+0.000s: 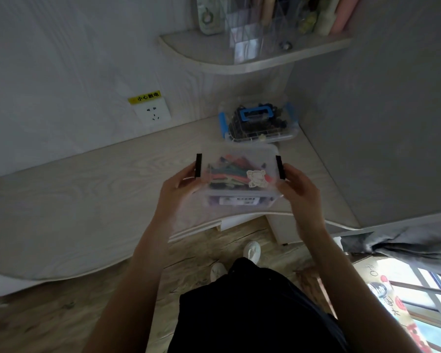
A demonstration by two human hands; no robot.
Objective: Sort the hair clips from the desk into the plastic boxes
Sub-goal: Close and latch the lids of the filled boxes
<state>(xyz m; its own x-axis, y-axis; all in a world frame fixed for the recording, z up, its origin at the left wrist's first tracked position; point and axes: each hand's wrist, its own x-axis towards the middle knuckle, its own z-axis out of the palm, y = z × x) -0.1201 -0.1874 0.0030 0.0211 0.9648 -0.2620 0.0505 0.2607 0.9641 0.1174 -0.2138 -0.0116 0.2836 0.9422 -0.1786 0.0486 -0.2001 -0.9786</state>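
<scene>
Holding a clear plastic box (239, 174) by its two short ends, the left hand (180, 184) and the right hand (299, 186) each curl fingers round a side just below a black latch (198, 165), and the box sits over the front edge of the desk (87, 200); whether it rests on the wood or is lifted slightly is hard to tell. Its frosted lid is on, with a pale cartoon sticker (256, 178) on top, and through it shows a jumble of coloured hair clips (229, 171) in red, green and orange. A second clear box (259, 123), with blue latches and a blue handle, stands at the desk's far right corner, packed with dark clips. The desk is pale wood-grain laminate with a curved front edge. Behind it a white wall carries a socket (152, 113) under a yellow warning label. Above, a rounded shelf (239, 57) holds a transparent organiser (255, 29) and blurred bottles.
</scene>
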